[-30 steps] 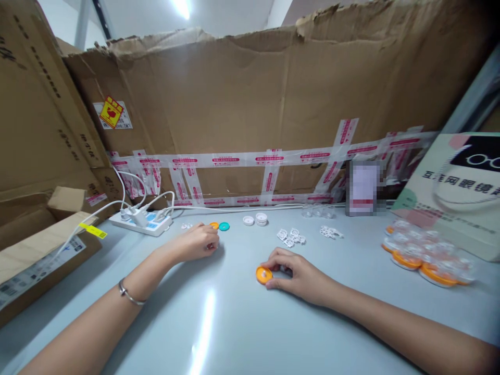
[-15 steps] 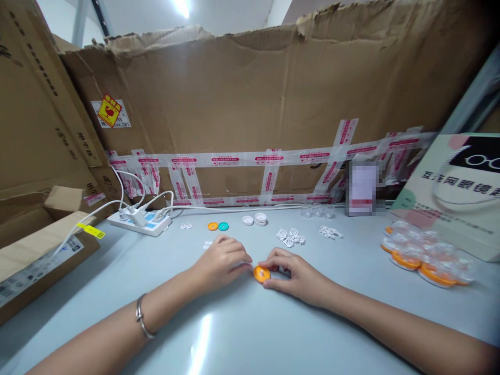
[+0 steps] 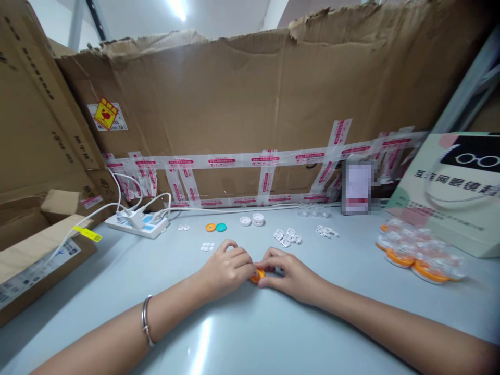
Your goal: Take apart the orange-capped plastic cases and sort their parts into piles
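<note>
A small round orange plastic disc (image 3: 257,277) with a raised rim is pinched at its right edge between the thumb and fingers of my right hand (image 3: 291,272), just above or on the table; I cannot tell which. Bent over the disc from the left is my left hand (image 3: 229,268), its fingertips closed together at the disc's middle. Those fingers cover much of the disc, so whatever they hold is hidden. Several small white round pieces (image 3: 207,247) lie behind my left hand. White openwork plastic parts (image 3: 287,237) lie behind my right hand.
An orange ring (image 3: 210,227), a teal ring (image 3: 221,227) and white round cups (image 3: 258,219) stand farther back. Clear domes on orange bases (image 3: 422,255) cluster at right by a paper bag (image 3: 449,192). A power strip (image 3: 136,225) and cardboard box (image 3: 42,255) are at left.
My left hand has moved right, its fingertips now over the orange disc and covering its middle. My right hand keeps its hold. The view has shifted slightly.
</note>
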The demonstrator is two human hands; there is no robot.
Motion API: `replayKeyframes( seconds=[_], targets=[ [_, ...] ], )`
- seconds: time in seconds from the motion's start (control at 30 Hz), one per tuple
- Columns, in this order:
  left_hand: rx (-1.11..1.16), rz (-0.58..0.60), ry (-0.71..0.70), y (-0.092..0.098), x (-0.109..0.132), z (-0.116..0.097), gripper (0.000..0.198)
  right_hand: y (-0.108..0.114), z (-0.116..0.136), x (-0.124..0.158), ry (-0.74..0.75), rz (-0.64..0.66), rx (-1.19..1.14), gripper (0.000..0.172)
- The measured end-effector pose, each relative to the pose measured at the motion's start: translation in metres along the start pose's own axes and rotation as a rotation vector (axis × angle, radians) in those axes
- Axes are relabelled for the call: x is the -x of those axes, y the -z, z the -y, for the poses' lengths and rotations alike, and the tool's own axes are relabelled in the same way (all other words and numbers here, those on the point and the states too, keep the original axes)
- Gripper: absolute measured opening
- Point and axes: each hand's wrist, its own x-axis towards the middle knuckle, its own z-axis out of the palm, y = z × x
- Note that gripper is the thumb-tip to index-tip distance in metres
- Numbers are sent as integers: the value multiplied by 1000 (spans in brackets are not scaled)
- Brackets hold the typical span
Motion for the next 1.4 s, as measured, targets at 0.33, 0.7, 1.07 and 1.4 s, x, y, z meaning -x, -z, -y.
replayKeyframes(
  seconds=[0.33, 0.7, 1.07, 1.4],
  targets=[
    [-88, -8, -176, 5, -2, 2, 17, -1, -2, -1, 10, -5, -28, 15],
    [-86, 2, -191, 6, -3, 1, 15, -1, -1, 1, 11, -4, -14, 16],
    [-96, 17, -197, 6, -4, 0, 15, -1, 1, -1, 9, -12, -10, 15],
    [-86, 1, -136, -3, -1, 2, 19, -1, 1, 0, 1, -16, 3, 16]
  ],
)
